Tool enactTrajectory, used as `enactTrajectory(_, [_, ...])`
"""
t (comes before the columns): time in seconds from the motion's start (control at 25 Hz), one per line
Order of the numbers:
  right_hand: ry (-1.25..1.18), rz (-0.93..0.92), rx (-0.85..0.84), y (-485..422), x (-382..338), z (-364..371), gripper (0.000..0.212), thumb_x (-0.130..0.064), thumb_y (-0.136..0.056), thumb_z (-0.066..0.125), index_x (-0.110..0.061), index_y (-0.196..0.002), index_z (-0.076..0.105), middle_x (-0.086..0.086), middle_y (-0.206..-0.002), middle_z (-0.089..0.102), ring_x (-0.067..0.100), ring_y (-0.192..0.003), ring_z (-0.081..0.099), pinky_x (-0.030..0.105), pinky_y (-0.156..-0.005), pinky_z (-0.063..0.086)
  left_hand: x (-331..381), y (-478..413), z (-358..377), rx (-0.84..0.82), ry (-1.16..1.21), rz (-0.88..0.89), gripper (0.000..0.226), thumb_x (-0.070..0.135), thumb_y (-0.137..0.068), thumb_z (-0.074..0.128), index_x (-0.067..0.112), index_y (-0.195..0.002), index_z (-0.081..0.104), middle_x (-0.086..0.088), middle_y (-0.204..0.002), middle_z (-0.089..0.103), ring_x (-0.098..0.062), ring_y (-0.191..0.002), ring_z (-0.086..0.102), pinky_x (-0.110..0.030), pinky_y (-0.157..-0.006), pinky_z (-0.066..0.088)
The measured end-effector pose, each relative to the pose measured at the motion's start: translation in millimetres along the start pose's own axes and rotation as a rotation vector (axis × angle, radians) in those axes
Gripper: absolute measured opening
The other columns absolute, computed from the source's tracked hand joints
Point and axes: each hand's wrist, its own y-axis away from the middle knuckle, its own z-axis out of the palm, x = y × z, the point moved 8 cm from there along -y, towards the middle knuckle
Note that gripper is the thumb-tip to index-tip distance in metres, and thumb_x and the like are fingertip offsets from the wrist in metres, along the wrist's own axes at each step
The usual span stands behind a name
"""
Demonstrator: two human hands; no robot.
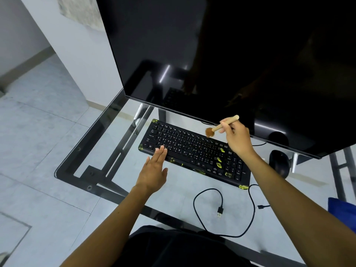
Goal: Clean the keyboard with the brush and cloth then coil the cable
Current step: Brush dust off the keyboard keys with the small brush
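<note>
A black keyboard [192, 151] with yellow-green smears lies at an angle on the glass desk [119, 166]. My right hand [238, 138] grips the wooden handle of a small brush [221, 126]; its brown bristles hover over the keyboard's far edge, near the middle. My left hand [154, 170] is flat with fingers together, and the fingertips rest on the keyboard's near left corner. The keyboard's black cable [208, 191] runs from the right end and loops loosely over the desk, ending in a USB plug [220, 212].
A large dark monitor [231, 64] looms right behind the keyboard. A black mouse [279, 162] sits to the right, and something blue [341, 211] shows at the right edge. A second small black plug [262, 206] lies near my right forearm.
</note>
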Motion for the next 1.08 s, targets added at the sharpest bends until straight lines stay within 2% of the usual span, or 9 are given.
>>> enactTrajectory(0.08, [-0.043, 0.008, -0.095, 12.6, -8.2, 18.7, 0.021, -0.025, -0.098, 0.045, -0.016, -0.104, 0.064, -0.003, -0.082, 0.069, -0.002, -0.071, 0.054, 0.011, -0.064, 0.040, 0.1, -0.3, -0.5, -0.008, -0.008, 0.004, 0.065, 0.020, -0.099, 0.043, 0.016, -0.152, 0.006, 0.006, -0.160, -0.001, -0.013, -0.148, -0.002, -0.035, -0.121, 0.005])
enactTrajectory(0.24, [-0.072, 0.079, -0.390, 41.1, -1.7, 66.0, 0.023, -0.023, -0.099, 0.044, -0.014, -0.102, 0.065, -0.003, -0.082, 0.070, -0.010, -0.070, 0.056, 0.014, -0.072, 0.040, -1.5, 0.0, 0.4, -0.017, -0.042, -0.006, 0.068, 0.022, -0.099, 0.044, 0.018, -0.152, 0.003, 0.006, -0.160, -0.005, -0.013, -0.148, -0.004, -0.035, -0.120, 0.003])
enactTrajectory(0.36, [0.015, 0.018, -0.183, 33.5, -0.3, 51.0, 0.022, -0.022, -0.098, 0.046, -0.012, -0.106, 0.064, 0.002, -0.087, 0.069, -0.003, -0.052, 0.051, 0.009, -0.050, 0.036, -1.8, 0.0, 0.9, -0.033, -0.050, -0.006, 0.068, 0.023, -0.099, 0.042, 0.018, -0.152, 0.001, 0.006, -0.160, -0.006, -0.012, -0.147, -0.004, -0.036, -0.120, 0.004])
enactTrajectory(0.44, [-0.035, -0.014, -0.093, 28.7, -8.2, 40.3, 0.022, -0.022, -0.098, 0.046, -0.013, -0.106, 0.064, 0.002, -0.087, 0.069, 0.003, -0.063, 0.053, 0.009, -0.053, 0.039, -1.9, 0.8, 0.1, -0.028, -0.064, 0.002, 0.068, 0.024, -0.099, 0.042, 0.019, -0.152, 0.001, 0.006, -0.160, -0.006, -0.013, -0.148, -0.003, -0.036, -0.120, 0.004])
enactTrajectory(0.6, [-0.013, 0.004, -0.328, 31.0, -11.1, 60.0, 0.020, -0.025, -0.097, 0.047, -0.019, -0.100, 0.065, -0.004, -0.088, 0.069, 0.014, -0.073, 0.057, 0.017, -0.063, 0.040, -1.6, 5.0, -1.8, -0.008, -0.068, 0.014, 0.068, 0.025, -0.099, 0.042, 0.017, -0.152, 0.001, 0.005, -0.160, -0.006, -0.013, -0.148, -0.002, -0.034, -0.120, 0.004])
enactTrajectory(0.76, [-0.047, -0.018, 0.018, 22.8, -18.6, 47.6, 0.017, -0.023, -0.098, 0.045, -0.018, -0.100, 0.062, -0.002, -0.097, 0.066, 0.008, -0.057, 0.044, 0.016, -0.052, 0.035, -8.0, 13.2, -5.1, 0.023, -0.134, -0.030, 0.066, 0.026, -0.100, 0.038, 0.016, -0.152, -0.001, 0.003, -0.160, -0.006, -0.014, -0.148, -0.003, -0.034, -0.120, 0.000])
enactTrajectory(0.92, [-0.087, 0.049, -0.423, 27.9, -38.9, 114.4, 0.027, -0.027, -0.099, 0.043, -0.013, -0.110, 0.063, 0.002, -0.093, 0.071, -0.005, -0.073, 0.054, 0.015, -0.069, 0.039, -11.3, 20.0, -4.7, -0.001, -0.168, -0.065, 0.066, 0.025, -0.099, 0.038, 0.017, -0.152, -0.001, 0.002, -0.160, -0.009, -0.016, -0.148, -0.006, -0.037, -0.120, -0.003])
enactTrajectory(0.96, [-0.058, 0.061, -0.444, 26.8, -39.2, 121.8, 0.028, -0.027, -0.099, 0.043, -0.012, -0.111, 0.063, 0.003, -0.094, 0.071, -0.003, -0.076, 0.055, 0.015, -0.069, 0.039, -12.3, 20.7, -4.6, -0.017, -0.167, -0.074, 0.067, 0.024, -0.099, 0.038, 0.018, -0.152, -0.002, 0.002, -0.160, -0.010, -0.015, -0.148, -0.008, -0.038, -0.120, -0.004])
enactTrajectory(1.08, [0.004, 0.047, -0.126, 6.5, -44.2, 102.9, 0.026, -0.024, -0.099, 0.043, -0.010, -0.109, 0.062, -0.003, -0.089, 0.068, 0.006, -0.080, 0.060, 0.010, -0.062, 0.038, -14.7, 20.9, -5.2, -0.056, -0.179, -0.090, 0.067, 0.024, -0.100, 0.036, 0.020, -0.152, -0.007, 0.004, -0.159, -0.015, -0.014, -0.147, -0.011, -0.039, -0.119, -0.008])
